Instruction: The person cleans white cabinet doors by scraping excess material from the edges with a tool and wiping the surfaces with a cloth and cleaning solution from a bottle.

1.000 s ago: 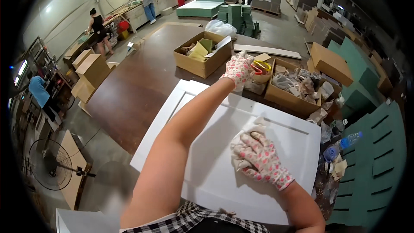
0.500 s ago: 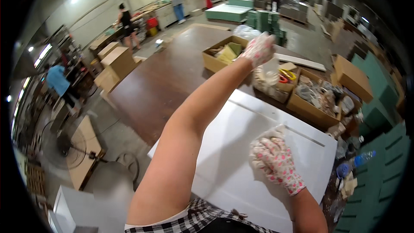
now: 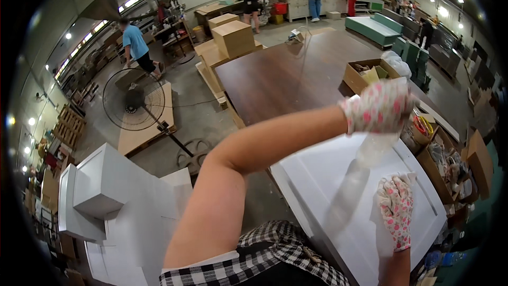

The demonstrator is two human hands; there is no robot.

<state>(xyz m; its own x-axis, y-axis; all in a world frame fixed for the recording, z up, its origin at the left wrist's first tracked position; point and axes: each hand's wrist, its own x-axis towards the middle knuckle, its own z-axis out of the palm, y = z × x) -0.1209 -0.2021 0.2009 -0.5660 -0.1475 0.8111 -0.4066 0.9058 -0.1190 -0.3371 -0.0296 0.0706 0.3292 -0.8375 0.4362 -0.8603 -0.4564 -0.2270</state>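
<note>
White cabinet door panel (image 3: 338,180) lies flat on the dark brown desk (image 3: 286,74), filling the view from 3 to 5 o'clock; its lower corner is cut off by the rim and part of it sits behind the raised forearm. A clear plastic sheet (image 3: 360,175) hangs in a blurred streak over the panel, so its edges and lower end are hard to make out. The left hand (image 3: 378,107), in a white glove with pink flowers, is raised at 2 o'clock, above the panel, fingers closed around the top of the sheet. The right hand (image 3: 397,214), in a matching glove, rests at 4 o'clock on the panel with fingers spread flat, gripping nothing; the sheet falls just to its left. Open cardboard boxes (image 3: 365,74) of small parts line the desk's far and right edges, their contents too small to tell. A floor fan (image 3: 133,99) stands at 10 o'clock, white cabinet pieces (image 3: 106,190) at 8 o'clock.
</note>
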